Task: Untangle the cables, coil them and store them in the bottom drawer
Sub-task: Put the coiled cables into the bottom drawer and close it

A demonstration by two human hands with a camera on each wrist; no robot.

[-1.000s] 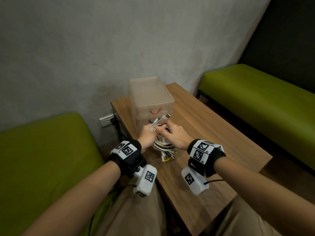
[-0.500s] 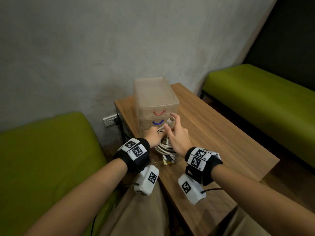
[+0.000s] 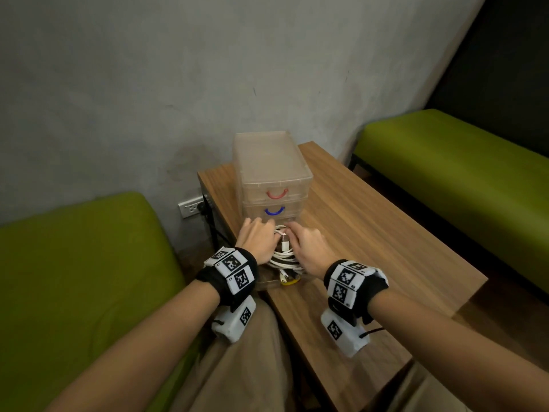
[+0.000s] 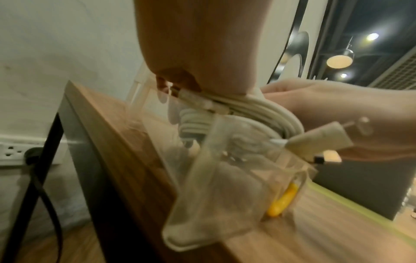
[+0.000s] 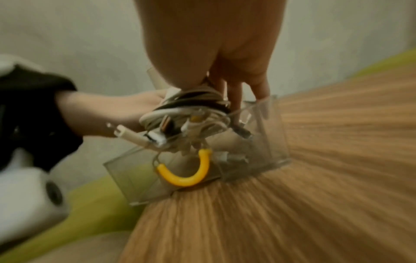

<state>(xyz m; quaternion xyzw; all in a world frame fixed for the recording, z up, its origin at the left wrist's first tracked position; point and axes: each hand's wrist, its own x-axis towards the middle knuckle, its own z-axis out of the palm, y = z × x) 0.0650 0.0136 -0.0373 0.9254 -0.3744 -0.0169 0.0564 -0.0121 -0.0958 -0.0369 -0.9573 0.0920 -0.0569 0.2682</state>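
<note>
A coil of white cables (image 3: 283,258) sits partly inside the pulled-out clear bottom drawer (image 3: 267,283), whose yellow handle (image 3: 289,282) faces me. My left hand (image 3: 257,237) grips the coil's left side, and my right hand (image 3: 309,248) holds its right side with fingers reaching down into the drawer. The left wrist view shows the coil (image 4: 270,113) under my palm, above the drawer wall (image 4: 213,204). In the right wrist view, plugs stick out of the coil (image 5: 186,110) over the drawer (image 5: 265,138) and its handle (image 5: 184,179). My fingertips are mostly hidden.
The translucent drawer unit (image 3: 270,165) with red and blue handles stands at the back of the wooden table (image 3: 371,233), against the grey wall. Green sofas (image 3: 74,263) (image 3: 460,168) flank the table. A wall outlet (image 3: 191,206) with a black cord is at the left.
Both hands have lowered the coil from in front of the middle drawer down into the open bottom drawer. The right hand's fingers have come down onto the coil.
</note>
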